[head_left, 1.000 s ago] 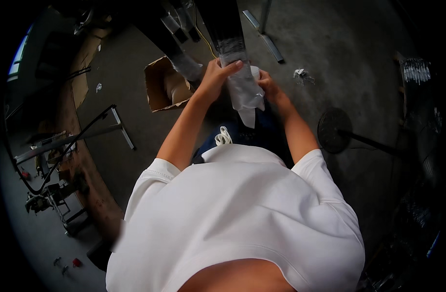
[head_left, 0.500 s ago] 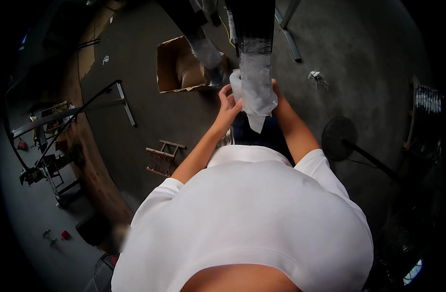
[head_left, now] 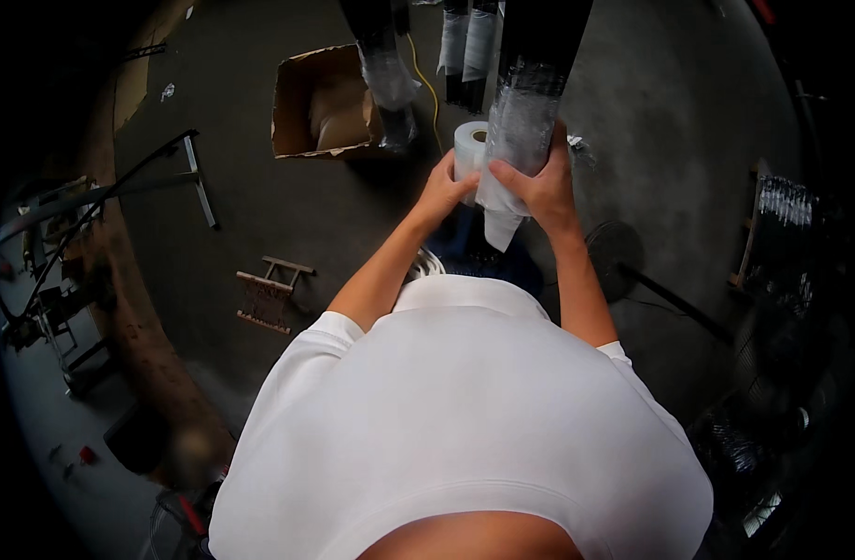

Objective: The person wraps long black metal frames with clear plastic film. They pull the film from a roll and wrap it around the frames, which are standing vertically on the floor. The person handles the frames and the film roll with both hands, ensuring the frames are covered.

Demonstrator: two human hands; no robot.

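A roll of clear plastic stretch film [head_left: 467,157] is in my left hand [head_left: 443,191], fingers and thumb closed round its near side. Right beside it hangs the end of a long black bundle [head_left: 547,35], covered in film wrapping [head_left: 525,110]. My right hand [head_left: 547,189] grips this wrapped end from the right, thumb across its front and fingers hidden behind. Below the thumb, a loose flap of film [head_left: 502,230] sticks out toward me. The roll and the wrapped end lie against each other.
An open cardboard box [head_left: 297,107] stands at the far left, beside another wrapped black bundle [head_left: 387,79]. Further wrapped ends [head_left: 466,47] hang behind. A small wooden stool [head_left: 271,294] is to my left, a round-based stand [head_left: 617,261] to my right. A yellow cord [head_left: 425,79] crosses the floor.
My right hand has come round the wrapped end, its thumb now over the front. My left hand still holds the roll. The whole view has shifted, with the box and stool further left.
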